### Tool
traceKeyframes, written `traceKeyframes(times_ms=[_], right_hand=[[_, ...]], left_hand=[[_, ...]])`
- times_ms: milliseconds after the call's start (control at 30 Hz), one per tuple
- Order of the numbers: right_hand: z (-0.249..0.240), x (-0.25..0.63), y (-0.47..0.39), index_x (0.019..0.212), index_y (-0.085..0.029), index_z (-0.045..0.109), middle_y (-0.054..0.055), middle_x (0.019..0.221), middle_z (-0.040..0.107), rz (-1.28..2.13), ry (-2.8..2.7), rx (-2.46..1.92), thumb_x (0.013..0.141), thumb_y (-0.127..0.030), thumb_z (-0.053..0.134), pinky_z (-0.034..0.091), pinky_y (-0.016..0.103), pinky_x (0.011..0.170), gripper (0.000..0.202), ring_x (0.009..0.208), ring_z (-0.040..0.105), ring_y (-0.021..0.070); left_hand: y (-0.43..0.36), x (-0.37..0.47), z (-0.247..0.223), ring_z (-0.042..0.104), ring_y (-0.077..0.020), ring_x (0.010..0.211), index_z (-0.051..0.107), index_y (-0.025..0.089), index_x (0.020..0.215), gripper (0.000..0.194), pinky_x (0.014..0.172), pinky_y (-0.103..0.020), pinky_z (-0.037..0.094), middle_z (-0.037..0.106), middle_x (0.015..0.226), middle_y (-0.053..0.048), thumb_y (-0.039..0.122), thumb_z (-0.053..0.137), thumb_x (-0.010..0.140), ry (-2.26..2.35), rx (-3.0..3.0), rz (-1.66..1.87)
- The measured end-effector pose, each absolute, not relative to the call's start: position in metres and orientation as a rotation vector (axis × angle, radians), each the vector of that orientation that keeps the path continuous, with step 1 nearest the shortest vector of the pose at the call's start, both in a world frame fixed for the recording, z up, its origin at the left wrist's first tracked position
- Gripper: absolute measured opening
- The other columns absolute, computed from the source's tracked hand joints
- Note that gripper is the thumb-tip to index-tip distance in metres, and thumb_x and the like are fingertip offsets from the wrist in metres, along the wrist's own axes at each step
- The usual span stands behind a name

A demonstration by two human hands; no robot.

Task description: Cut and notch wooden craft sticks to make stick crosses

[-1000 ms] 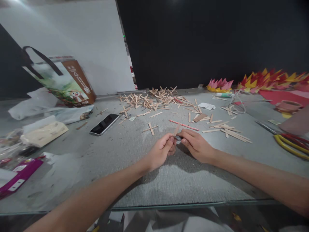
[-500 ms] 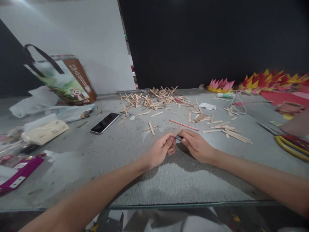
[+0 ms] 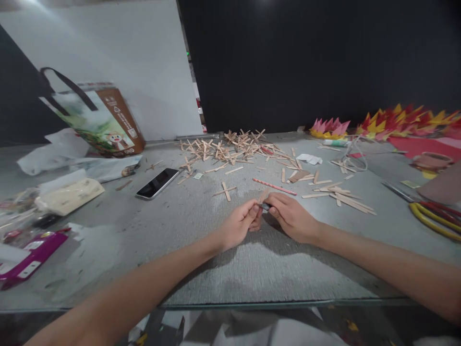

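My left hand (image 3: pixel 242 222) is closed on one end of a wooden craft stick (image 3: pixel 264 195), just above the grey table. Against it, my right hand (image 3: pixel 293 217) pinches a small dark tool (image 3: pixel 265 206), perhaps a blade; its exact kind is hidden by my fingers. The two hands nearly meet at the stick. Beyond my left hand lies a crossed pair of craft sticks (image 3: pixel 226 191). A pink striped pencil (image 3: pixel 274 186) rests just past my right hand.
Crossed sticks form a pile (image 3: pixel 230 148) at the back. Loose sticks (image 3: pixel 349 199) and yellow-handled scissors (image 3: pixel 434 221) lie right. A phone (image 3: pixel 157 183), a printed bag (image 3: pixel 104 122) and a purple packet (image 3: pixel 34 257) are left. Folded-paper pieces (image 3: pixel 399 122) stand back right.
My hands stay almost in place, with only a slight shift of the stick between them. The view has moved very slightly; the things on the table lie as before.
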State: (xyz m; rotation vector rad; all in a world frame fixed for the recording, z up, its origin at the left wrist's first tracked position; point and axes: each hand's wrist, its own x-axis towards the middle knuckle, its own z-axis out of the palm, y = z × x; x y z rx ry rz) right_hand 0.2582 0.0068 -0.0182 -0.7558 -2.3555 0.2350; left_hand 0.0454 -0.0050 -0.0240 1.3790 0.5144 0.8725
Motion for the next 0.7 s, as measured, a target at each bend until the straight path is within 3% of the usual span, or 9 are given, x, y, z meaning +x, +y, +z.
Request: traceKeyframes(times_ms=[167, 700], right_hand=[[-0.0202, 0.2577, 0.0077, 0.111, -0.021, 0.056, 0.012, 0.102, 0.065, 0.206, -2.364, -0.771, 0.115, -0.046, 0.022, 0.049, 0.041, 0.084, 0.042, 0.093, 0.059, 0.0263], [-0.0184, 0.2581, 0.0074, 0.112, -0.022, 0.056, 0.011, 0.102, 0.065, 0.283, -2.343, -0.753, 0.115, -0.046, 0.023, 0.048, 0.040, 0.084, 0.041, 0.092, 0.059, 0.0261]], left_hand=[[-0.0042, 0.0464, -0.0256, 0.033, -0.0082, 0.057, 0.044, 0.021, 0.085, 0.054, 0.056, -0.026, 0.028, 0.037, 0.070, 0.007, 0.072, 0.055, 0.098, 0.529, 1.390, 0.868], [-0.0025, 0.0454, -0.0288, 0.029, -0.0077, 0.058, 0.043, 0.021, 0.088, 0.051, 0.056, -0.025, 0.025, 0.032, 0.072, 0.007, 0.069, 0.050, 0.102, 0.522, 1.414, 0.865]])
